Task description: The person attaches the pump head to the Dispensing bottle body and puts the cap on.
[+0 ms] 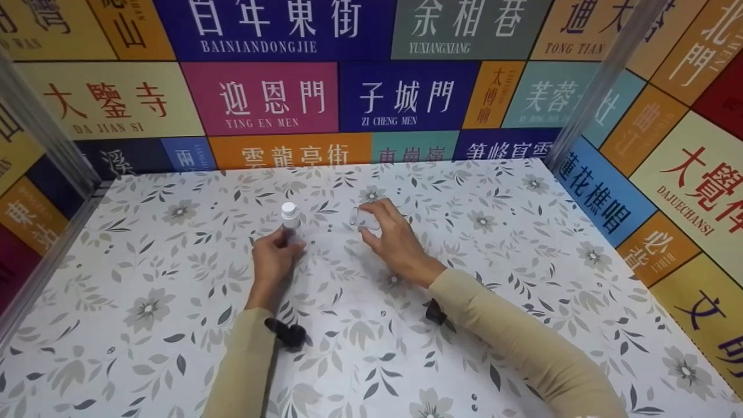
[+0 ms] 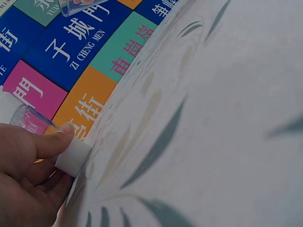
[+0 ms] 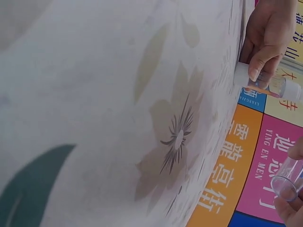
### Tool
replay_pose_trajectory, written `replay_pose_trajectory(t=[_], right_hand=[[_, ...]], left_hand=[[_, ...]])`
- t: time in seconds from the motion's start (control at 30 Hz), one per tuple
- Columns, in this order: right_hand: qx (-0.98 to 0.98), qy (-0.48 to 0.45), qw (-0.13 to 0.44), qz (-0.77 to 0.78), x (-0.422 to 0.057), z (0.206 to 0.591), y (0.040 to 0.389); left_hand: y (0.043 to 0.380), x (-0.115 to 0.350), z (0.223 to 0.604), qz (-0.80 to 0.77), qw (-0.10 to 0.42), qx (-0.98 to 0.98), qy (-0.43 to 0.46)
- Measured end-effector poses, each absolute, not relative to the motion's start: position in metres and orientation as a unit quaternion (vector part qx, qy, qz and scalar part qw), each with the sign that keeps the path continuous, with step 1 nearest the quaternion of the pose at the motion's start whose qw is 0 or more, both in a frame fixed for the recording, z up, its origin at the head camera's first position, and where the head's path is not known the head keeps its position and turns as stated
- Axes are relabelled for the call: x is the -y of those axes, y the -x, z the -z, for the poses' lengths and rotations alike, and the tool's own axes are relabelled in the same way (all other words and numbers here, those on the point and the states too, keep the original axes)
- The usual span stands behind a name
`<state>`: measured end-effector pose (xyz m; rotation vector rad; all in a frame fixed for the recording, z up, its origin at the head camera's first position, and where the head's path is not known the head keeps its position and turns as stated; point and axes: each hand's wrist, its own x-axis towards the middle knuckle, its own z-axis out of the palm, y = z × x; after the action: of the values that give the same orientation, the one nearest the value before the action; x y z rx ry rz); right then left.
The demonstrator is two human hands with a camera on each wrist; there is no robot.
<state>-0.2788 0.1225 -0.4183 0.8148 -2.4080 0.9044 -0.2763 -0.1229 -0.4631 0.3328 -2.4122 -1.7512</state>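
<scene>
A small clear bottle point(image 1: 291, 219) with a white top and a white bottom part point(image 2: 74, 157) stands upright on the patterned tabletop. My left hand point(image 1: 273, 261) grips it low down, thumb and fingers round the lower part. To the right, my right hand point(image 1: 400, 239) holds a small clear cylindrical cup point(image 1: 363, 219) between thumb and fingers, above the table. The cup lies tilted sideways, its round rim turned towards the bottle. In the right wrist view the cup point(image 3: 285, 187) looks see-through with nothing inside. A gap separates cup and bottle.
The table point(image 1: 348, 360) has a white covering with grey leaves and flowers. Behind it rises a colourful panel point(image 1: 261, 98) of printed signs, with another panel point(image 1: 685, 174) on the right. Clear upright edges point(image 1: 601, 87) stand at the corners. Small black devices point(image 1: 287, 335) sit at both wrists.
</scene>
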Motion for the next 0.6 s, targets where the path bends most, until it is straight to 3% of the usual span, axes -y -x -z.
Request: replay_pose_trajectory(t=[0.6], right_hand=[[0.870,-0.304,0.232,-0.311,-0.109,0.417,0.285]], left_hand=[[0.277,0.122,0.463,0.608,0.058,0.781,-0.132]])
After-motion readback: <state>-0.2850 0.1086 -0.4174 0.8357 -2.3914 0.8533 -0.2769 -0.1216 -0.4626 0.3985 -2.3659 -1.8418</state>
